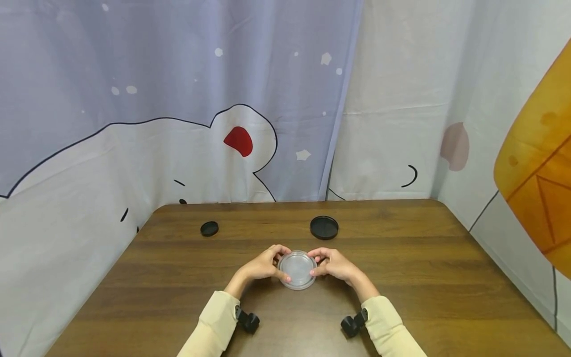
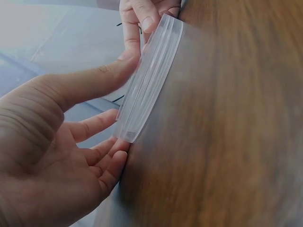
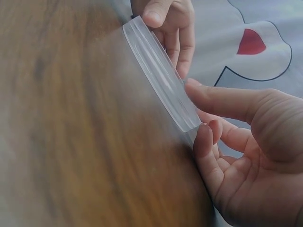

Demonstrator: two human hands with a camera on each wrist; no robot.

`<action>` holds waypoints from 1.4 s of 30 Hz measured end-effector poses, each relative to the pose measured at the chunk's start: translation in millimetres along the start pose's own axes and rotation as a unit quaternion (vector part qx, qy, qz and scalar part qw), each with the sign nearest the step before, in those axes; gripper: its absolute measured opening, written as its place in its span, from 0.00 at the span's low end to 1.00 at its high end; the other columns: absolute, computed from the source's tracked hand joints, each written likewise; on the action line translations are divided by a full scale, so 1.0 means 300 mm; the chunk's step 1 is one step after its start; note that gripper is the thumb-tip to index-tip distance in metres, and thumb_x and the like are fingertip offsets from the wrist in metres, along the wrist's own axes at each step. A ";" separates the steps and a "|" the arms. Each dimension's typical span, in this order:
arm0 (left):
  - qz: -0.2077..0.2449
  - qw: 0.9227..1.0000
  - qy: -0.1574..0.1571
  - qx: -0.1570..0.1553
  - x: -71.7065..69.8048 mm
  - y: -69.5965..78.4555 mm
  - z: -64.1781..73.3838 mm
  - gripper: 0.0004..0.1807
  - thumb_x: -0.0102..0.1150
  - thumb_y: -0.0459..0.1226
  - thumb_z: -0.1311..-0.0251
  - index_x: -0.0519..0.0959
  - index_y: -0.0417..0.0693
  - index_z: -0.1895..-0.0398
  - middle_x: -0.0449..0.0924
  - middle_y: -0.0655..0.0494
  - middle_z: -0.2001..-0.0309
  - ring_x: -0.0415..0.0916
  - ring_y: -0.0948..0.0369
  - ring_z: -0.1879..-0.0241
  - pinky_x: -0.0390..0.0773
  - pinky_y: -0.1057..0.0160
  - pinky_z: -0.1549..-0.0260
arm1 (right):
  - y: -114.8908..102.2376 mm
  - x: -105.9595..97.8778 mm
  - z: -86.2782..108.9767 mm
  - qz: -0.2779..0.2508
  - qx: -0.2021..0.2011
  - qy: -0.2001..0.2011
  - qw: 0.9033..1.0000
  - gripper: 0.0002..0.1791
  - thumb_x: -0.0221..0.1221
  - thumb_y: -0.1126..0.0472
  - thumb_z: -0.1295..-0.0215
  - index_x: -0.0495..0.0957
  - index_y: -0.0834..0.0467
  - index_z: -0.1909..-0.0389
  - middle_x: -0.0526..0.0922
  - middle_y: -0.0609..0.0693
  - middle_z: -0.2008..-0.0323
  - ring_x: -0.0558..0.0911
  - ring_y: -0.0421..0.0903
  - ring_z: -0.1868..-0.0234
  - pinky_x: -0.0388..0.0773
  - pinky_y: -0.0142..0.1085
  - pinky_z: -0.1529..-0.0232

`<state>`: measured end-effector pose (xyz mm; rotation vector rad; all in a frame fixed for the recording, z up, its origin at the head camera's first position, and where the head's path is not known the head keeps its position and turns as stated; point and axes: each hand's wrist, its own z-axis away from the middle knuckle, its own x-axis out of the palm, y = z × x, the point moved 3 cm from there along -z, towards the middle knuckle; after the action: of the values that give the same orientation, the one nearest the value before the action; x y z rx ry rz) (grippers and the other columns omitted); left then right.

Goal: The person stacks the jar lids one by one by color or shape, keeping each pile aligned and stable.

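A shallow, clear round plastic dish (image 1: 297, 270) with ridged, layered rims lies level near the middle of the wooden table. On its left side my left hand (image 1: 264, 265) holds the rim, thumb over the top edge and fingers round the side. My right hand (image 1: 334, 265) grips the opposite side the same way. Seen edge-on in the left wrist view, the dish (image 2: 150, 80) sits close over the tabletop, with the left thumb (image 2: 102, 82) against its upper edge. In the right wrist view, the right thumb (image 3: 227, 101) touches that edge too.
Farther back on the wooden table (image 1: 424, 263) lie two black round shallow pieces: a larger one (image 1: 324, 227) behind my right hand and a smaller one (image 1: 209, 228) at the left. A printed curtain (image 1: 285, 89) hangs along the table's far edge.
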<state>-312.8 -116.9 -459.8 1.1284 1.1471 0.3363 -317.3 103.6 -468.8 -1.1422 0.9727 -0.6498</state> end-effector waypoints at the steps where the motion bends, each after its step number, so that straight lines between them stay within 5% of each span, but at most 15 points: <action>1: 0.007 1.000 0.000 0.000 -0.002 -0.002 0.000 0.36 0.76 0.34 0.56 0.71 0.33 0.43 0.73 0.40 0.48 0.69 0.58 0.55 0.71 0.65 0.56 | -0.002 0.000 -0.001 0.001 0.000 0.000 1.000 0.28 0.68 0.69 0.47 0.74 0.68 0.43 0.72 0.49 0.64 0.72 0.39 0.71 0.72 0.28 0.70; 7: 0.067 0.997 0.015 -0.023 -0.016 -0.007 -0.002 0.37 0.73 0.35 0.50 0.67 0.32 0.38 0.72 0.34 0.42 0.73 0.50 0.50 0.75 0.59 0.51 | -0.015 -0.020 -0.008 -0.004 0.004 0.009 1.000 0.29 0.65 0.63 0.41 0.71 0.67 0.39 0.76 0.56 0.56 0.76 0.40 0.64 0.79 0.35 0.62; 11: 0.106 0.992 0.044 -0.046 -0.022 0.002 -0.019 0.37 0.71 0.37 0.47 0.65 0.34 0.35 0.70 0.34 0.39 0.72 0.45 0.43 0.75 0.53 0.45 | -0.019 -0.063 -0.010 -0.052 -0.001 0.038 0.998 0.32 0.62 0.62 0.36 0.65 0.68 0.34 0.76 0.65 0.46 0.81 0.40 0.58 0.82 0.38 0.54; 17: 0.139 0.985 0.093 -0.044 -0.046 0.057 -0.087 0.40 0.71 0.44 0.47 0.65 0.35 0.35 0.69 0.33 0.38 0.74 0.47 0.44 0.77 0.56 0.47 | -0.043 -0.161 -0.027 -0.095 -0.016 0.126 0.987 0.32 0.60 0.62 0.34 0.62 0.67 0.32 0.79 0.59 0.46 0.83 0.35 0.57 0.81 0.36 0.49; 20: 0.161 0.977 0.127 -0.066 -0.061 0.086 -0.132 0.38 0.70 0.41 0.46 0.65 0.38 0.34 0.66 0.33 0.35 0.70 0.45 0.38 0.73 0.51 0.41 | -0.056 -0.204 -0.047 -0.083 -0.019 0.150 0.985 0.33 0.60 0.60 0.33 0.61 0.65 0.30 0.74 0.63 0.38 0.81 0.40 0.48 0.77 0.43 0.40; 26: 0.216 0.956 0.162 -0.118 -0.040 0.123 -0.251 0.38 0.69 0.38 0.46 0.64 0.43 0.32 0.61 0.36 0.29 0.62 0.41 0.31 0.64 0.42 0.33 | -0.022 -0.272 -0.085 -0.047 -0.009 0.130 0.990 0.41 0.60 0.58 0.33 0.50 0.61 0.25 0.54 0.65 0.25 0.58 0.62 0.26 0.62 0.55 0.30; 32: 0.264 0.937 0.166 -0.155 0.029 0.142 -0.368 0.44 0.71 0.40 0.46 0.60 0.42 0.28 0.57 0.40 0.26 0.60 0.42 0.30 0.63 0.42 0.33 | 0.041 -0.319 -0.106 -0.053 0.022 0.119 0.991 0.48 0.59 0.59 0.33 0.38 0.60 0.22 0.45 0.63 0.23 0.47 0.63 0.23 0.54 0.56 0.26; 37: 0.279 0.916 0.195 -0.213 0.070 0.106 -0.391 0.41 0.69 0.34 0.46 0.61 0.41 0.29 0.60 0.39 0.28 0.62 0.41 0.31 0.63 0.46 0.33 | 0.053 -0.308 -0.123 -0.020 0.042 0.109 0.993 0.51 0.61 0.57 0.35 0.36 0.60 0.22 0.43 0.62 0.22 0.48 0.62 0.23 0.50 0.55 0.25; 42: 0.228 0.928 0.168 -0.242 0.088 0.078 -0.401 0.40 0.66 0.29 0.47 0.61 0.38 0.30 0.60 0.37 0.29 0.59 0.40 0.30 0.58 0.45 0.29 | 0.050 -0.300 -0.142 -0.023 0.050 0.084 0.995 0.51 0.60 0.60 0.34 0.33 0.62 0.23 0.41 0.63 0.22 0.53 0.62 0.24 0.50 0.54 0.25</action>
<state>-396.1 -23.5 -451.2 0.8998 1.0011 1.1497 -396.9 164.8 -460.7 -1.0353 1.0466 -0.8344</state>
